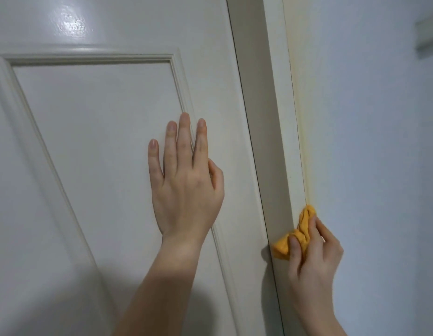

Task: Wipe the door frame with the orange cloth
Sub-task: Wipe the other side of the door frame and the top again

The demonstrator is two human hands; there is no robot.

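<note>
Orange cloth (295, 235): bunched small, pinched in the right hand (312, 253), thumb on the near side and fingers on the far side, pressed against the front edge of the door frame (282, 132). Wrapped partly round the frame's corner, one tail poking out toward the left hand, another bulge riding up above the right fingertips beside the wall (368, 141).

Left hand (184, 180): empty, fingers spread flat, palm on the door (94, 141), well apart from the cloth and higher than it. Likely bracing the door shut against the pressure of wiping.

Step in hand, by the look of it: a stroke along the frame's vertical edge. Most of the visible frame lies above the right hand, so probably plenty left to cover.

To do it well: keep firm, even pressure through thumb and fingers; hold the cloth folded round the corner for both faces in one pass; run long straight strokes, not dabs; reach into the dark seam between frame and door. Re-bunch for a clean face once soiled. Keep the left palm steady against any swing of the door.
</note>
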